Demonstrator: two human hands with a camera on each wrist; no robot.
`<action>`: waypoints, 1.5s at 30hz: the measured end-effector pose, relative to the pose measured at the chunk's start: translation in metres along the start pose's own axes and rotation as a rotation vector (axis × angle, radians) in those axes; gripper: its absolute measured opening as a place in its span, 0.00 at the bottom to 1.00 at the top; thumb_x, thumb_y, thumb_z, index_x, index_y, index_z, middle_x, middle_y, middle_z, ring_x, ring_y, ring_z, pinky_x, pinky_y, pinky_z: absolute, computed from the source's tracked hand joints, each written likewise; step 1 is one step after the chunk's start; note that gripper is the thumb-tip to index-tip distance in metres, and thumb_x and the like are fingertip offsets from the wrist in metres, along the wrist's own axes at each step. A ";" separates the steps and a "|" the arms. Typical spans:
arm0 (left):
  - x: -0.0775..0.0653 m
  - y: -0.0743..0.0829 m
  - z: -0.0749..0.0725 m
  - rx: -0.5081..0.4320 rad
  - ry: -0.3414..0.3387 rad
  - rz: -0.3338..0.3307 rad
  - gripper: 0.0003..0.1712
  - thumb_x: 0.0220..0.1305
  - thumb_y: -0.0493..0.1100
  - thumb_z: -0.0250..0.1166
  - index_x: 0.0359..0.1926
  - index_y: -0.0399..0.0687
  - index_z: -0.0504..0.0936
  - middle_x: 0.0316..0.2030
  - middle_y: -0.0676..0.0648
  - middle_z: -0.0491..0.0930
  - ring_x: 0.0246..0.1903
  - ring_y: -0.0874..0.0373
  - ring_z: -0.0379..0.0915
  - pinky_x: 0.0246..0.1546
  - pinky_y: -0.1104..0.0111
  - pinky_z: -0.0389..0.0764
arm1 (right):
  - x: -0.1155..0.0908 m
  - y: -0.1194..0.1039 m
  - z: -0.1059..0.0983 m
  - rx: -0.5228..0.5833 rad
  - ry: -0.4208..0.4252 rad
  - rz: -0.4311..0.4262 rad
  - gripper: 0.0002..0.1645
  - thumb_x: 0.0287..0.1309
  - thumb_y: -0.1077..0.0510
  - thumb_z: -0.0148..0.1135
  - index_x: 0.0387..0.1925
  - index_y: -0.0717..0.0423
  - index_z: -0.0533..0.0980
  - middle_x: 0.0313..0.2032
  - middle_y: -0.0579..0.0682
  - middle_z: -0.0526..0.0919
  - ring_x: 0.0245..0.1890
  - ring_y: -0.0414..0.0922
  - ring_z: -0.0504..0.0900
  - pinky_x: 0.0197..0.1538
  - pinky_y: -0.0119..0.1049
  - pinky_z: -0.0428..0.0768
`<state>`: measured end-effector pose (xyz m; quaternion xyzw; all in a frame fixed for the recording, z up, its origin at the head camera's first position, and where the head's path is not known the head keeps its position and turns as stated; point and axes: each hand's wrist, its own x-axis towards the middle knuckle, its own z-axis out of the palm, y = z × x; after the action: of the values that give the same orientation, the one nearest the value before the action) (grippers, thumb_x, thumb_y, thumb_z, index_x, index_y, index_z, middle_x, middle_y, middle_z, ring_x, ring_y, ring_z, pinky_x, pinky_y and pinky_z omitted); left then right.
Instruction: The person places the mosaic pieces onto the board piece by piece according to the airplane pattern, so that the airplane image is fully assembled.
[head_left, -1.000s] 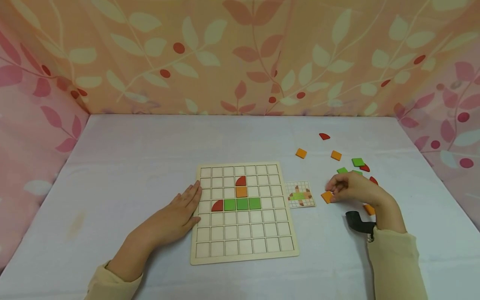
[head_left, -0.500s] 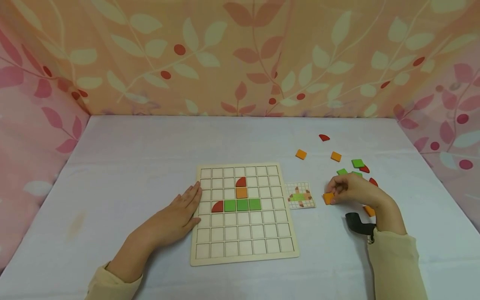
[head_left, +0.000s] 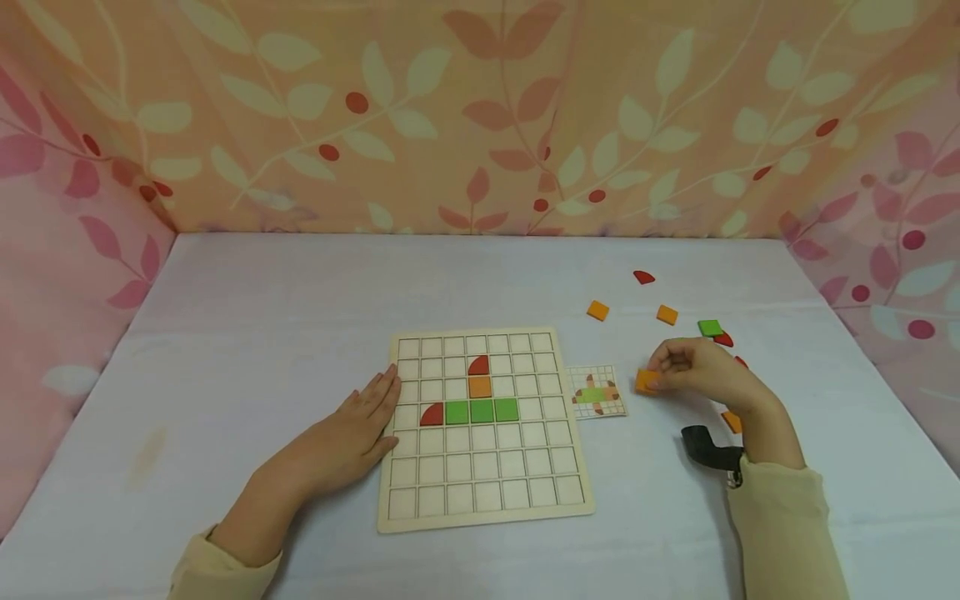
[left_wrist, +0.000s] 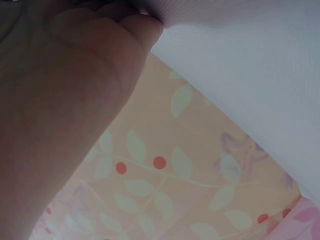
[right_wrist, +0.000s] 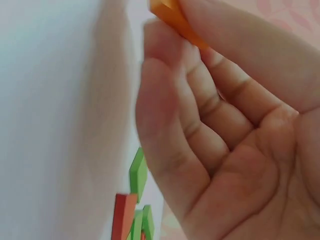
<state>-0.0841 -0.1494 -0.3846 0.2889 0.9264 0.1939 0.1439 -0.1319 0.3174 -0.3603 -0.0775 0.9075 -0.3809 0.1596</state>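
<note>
In the head view a pale wooden grid board (head_left: pixel 485 508) lies on the table. Set in its cells are two red quarter-round tiles (head_left: pixel 432 414), an orange square tile (head_left: pixel 480 387) and a row of three green square tiles (head_left: pixel 482 411). My left hand (head_left: pixel 347 433) rests flat with straight fingers along the board's left edge. Right of the board, my right hand (head_left: pixel 697 371) pinches another orange square tile (right_wrist: pixel 175 17) between thumb and fingertips, its other fingers curled. A small pattern card (head_left: pixel 597 392) lies between the board and that hand.
Loose tiles lie behind and around the right hand: orange squares (head_left: pixel 597 310), a green square (head_left: pixel 709 328) and red quarter-rounds (head_left: pixel 643 277), some partly hidden by it. A black curved piece (head_left: pixel 708 450) sticks out at the right wrist. Patterned curtains (head_left: pixel 480 117) enclose the white table.
My right hand has taken hold of the orange square tile, lifted it and carried it slightly left. The left hand has stayed at the board's edge.
</note>
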 end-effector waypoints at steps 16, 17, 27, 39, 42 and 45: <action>0.002 0.001 -0.002 0.002 -0.002 0.003 0.39 0.70 0.45 0.53 0.71 0.31 0.45 0.73 0.37 0.36 0.71 0.42 0.36 0.66 0.47 0.49 | 0.010 -0.036 0.022 0.175 0.020 -0.023 0.13 0.51 0.61 0.69 0.36 0.67 0.77 0.30 0.53 0.81 0.29 0.45 0.80 0.36 0.34 0.82; 0.002 0.001 -0.002 0.002 0.000 0.004 0.39 0.70 0.45 0.53 0.71 0.31 0.45 0.73 0.37 0.36 0.71 0.42 0.36 0.66 0.46 0.49 | 0.012 -0.039 0.024 0.185 0.009 -0.028 0.13 0.51 0.61 0.69 0.36 0.67 0.77 0.29 0.54 0.81 0.29 0.46 0.80 0.36 0.35 0.82; 0.001 0.001 -0.002 -0.001 0.001 0.003 0.39 0.70 0.45 0.53 0.71 0.31 0.45 0.73 0.36 0.37 0.71 0.41 0.36 0.66 0.46 0.49 | 0.023 -0.061 0.036 0.181 -0.082 -0.070 0.10 0.54 0.64 0.66 0.35 0.67 0.77 0.29 0.54 0.79 0.29 0.47 0.78 0.36 0.37 0.81; 0.001 0.001 0.000 0.010 0.010 0.004 0.39 0.70 0.45 0.53 0.71 0.30 0.46 0.72 0.36 0.38 0.71 0.41 0.37 0.66 0.46 0.49 | 0.033 -0.072 0.054 0.135 -0.138 -0.128 0.09 0.51 0.62 0.69 0.32 0.63 0.78 0.29 0.51 0.80 0.30 0.45 0.77 0.34 0.33 0.78; 0.001 0.002 -0.001 0.005 0.011 0.001 0.39 0.70 0.45 0.53 0.71 0.30 0.47 0.72 0.36 0.38 0.71 0.41 0.37 0.66 0.46 0.49 | 0.035 -0.077 0.059 0.120 -0.155 -0.144 0.08 0.51 0.62 0.69 0.32 0.62 0.78 0.29 0.50 0.80 0.31 0.46 0.76 0.35 0.33 0.77; 0.000 0.003 -0.001 0.003 0.013 0.000 0.39 0.70 0.45 0.54 0.71 0.29 0.47 0.72 0.36 0.38 0.70 0.41 0.37 0.66 0.46 0.49 | 0.037 -0.081 0.064 0.104 -0.167 -0.165 0.07 0.51 0.62 0.69 0.32 0.61 0.79 0.29 0.49 0.81 0.32 0.46 0.77 0.38 0.34 0.77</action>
<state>-0.0834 -0.1477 -0.3822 0.2880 0.9275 0.1947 0.1373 -0.1429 0.2090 -0.3529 -0.1749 0.8606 -0.4313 0.2067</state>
